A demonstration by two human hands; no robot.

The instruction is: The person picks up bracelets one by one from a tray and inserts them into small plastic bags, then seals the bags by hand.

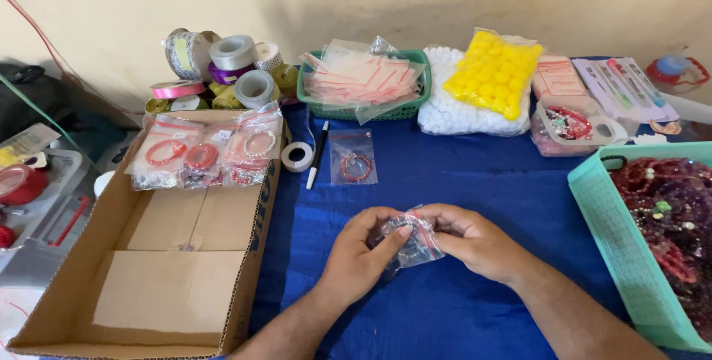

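Sitting at the far left: a red tape roll [21,183] and a clear bin [52,197].

Lying open next: a big cardboard box [170,256], with little bags of bracelets [204,154] resting on its back edge.

Piling up behind the box: ribbon rolls [222,71] in silver, pink, purple and gold.

Covering the table: a blue cloth [475,182].

Lying on the cloth by the box: a white tape roll [297,157], a pen [318,154] and a flat bag with a red bracelet [354,157].

Holding empty bags at the back: a green basket [404,111].

Pinching a small clear bag [411,240] in the middle, near the front of the table: the left hand [360,256], fingers curled on the bag's left side.

Gripping the same bag from the right: the right hand [475,240], fingers closed on its top edge. Hovering just above the cloth between both hands: the bag.

Resting farther back: a bag of white balls [452,111] with a bag of yellow balls [495,72] on top.

Sitting beside them: a clear tub of beads [575,124] and flat packets [623,87].

Filling the right edge: a teal basket [615,234] full of dark red beads [671,212].
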